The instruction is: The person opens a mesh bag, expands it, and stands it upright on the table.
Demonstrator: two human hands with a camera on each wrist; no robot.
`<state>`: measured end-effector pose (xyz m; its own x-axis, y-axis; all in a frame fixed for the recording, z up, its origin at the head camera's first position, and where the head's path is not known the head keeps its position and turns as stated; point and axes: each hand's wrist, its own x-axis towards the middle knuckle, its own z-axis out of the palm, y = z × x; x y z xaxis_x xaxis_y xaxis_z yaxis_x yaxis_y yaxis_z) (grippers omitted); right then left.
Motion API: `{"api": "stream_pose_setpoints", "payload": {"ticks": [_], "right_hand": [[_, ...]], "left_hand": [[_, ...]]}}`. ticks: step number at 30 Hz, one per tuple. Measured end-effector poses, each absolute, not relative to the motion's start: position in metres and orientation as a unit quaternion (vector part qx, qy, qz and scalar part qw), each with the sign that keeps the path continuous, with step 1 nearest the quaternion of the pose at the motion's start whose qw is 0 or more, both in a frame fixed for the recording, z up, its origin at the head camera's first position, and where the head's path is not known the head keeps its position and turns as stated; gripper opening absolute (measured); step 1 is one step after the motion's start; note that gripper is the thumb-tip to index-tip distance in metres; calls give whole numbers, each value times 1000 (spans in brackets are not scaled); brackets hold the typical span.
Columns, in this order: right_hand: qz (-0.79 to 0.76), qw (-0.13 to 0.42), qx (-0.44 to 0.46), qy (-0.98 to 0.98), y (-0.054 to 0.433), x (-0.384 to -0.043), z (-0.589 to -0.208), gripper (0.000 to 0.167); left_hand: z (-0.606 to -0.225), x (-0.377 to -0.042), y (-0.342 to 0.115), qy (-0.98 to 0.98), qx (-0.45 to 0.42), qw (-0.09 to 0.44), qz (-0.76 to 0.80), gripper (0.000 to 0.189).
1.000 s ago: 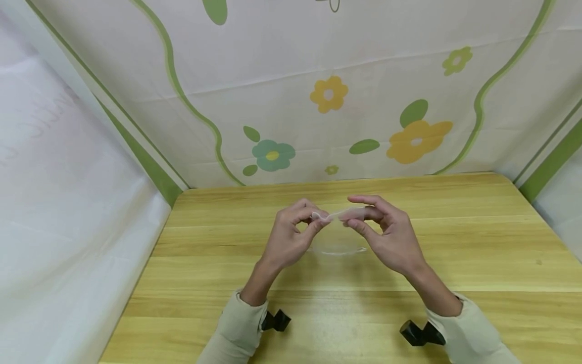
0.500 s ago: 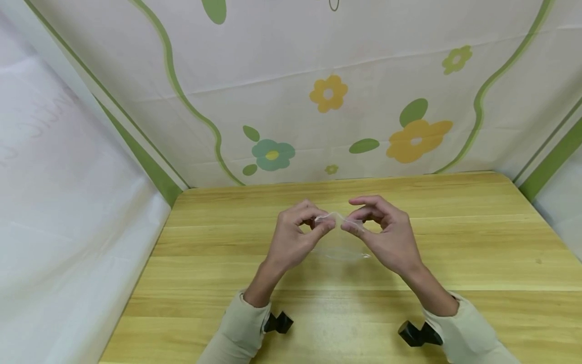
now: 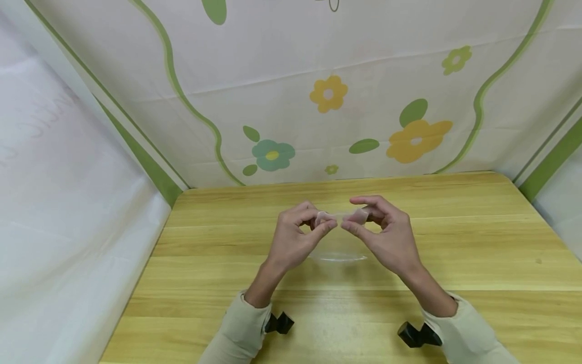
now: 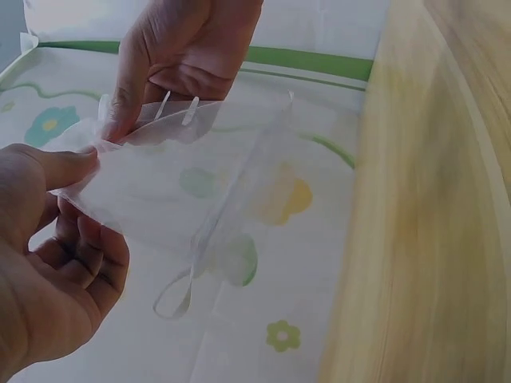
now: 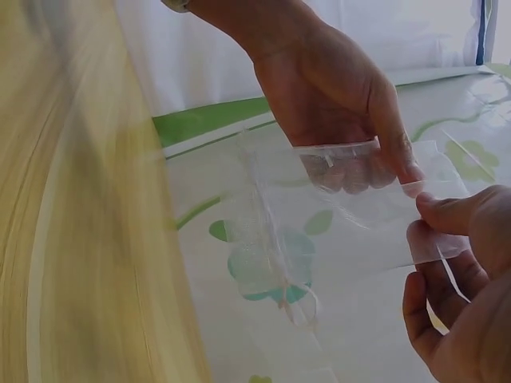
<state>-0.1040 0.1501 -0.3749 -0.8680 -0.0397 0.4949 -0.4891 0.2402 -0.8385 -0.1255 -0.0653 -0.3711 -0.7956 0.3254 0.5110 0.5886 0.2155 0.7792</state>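
Clear bag [image 3: 338, 242]: here it is, just below the centre of the head view, strung between two hands and, it seems, held up off the table.
Left hand [image 3: 291, 237]: thumb and fingers pinching the bag's upper edge, just left of the middle.
Right hand [image 3: 393, 240]: the same kind of pinch just beside it, index finger sticking out towards the upper left.
Bag's upper edge: both grips are on, so I'd call that part done; whether the layers are parted, I can't tell. No contents show, and letting go looks to be left.
Loop [image 4: 172, 299]: now this one's for the wrist cameras! It dangles low in the left wrist view, and low again in the right, yet the head view doesn't make it out.
See-through side: the right wrist view shows left-hand fingers through the film, hidden from above.
Sleeves [image 3: 236, 323]: pale cuffs at the bottom, black blocks [image 3: 279, 322] beside them.
Table [image 3: 204, 263]: wood grain across the lower half.
Curtain [image 3: 273, 91]: flowers across the top.
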Motion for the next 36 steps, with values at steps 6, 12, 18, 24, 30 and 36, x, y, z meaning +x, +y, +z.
{"api": "stream_pose_setpoints", "payload": {"ticks": [6, 12, 18, 24, 30, 36], "right_hand": [[594, 193, 165, -763, 150, -104, -374, 43], [597, 186, 174, -760, 153, -104, -373, 39], [599, 181, 197, -755, 153, -105, -373, 39], [596, 172, 223, -752, 153, -106, -373, 42], [596, 189, 201, -754, 152, -105, -373, 44], [599, 204, 178, -753, 150, -103, -374, 45]], "left_hand": [[-371, -125, -65, -773, -293, 113, -551, 5], [-369, -127, -70, -779, -271, 123, -551, 5], [-369, -127, -70, -777, -285, 115, -549, 8], [-370, -127, -68, -778, -289, 105, -548, 12], [-371, -126, -68, -773, -289, 107, -555, 10], [-371, -125, -64, -764, -292, 115, -563, 21]]}}
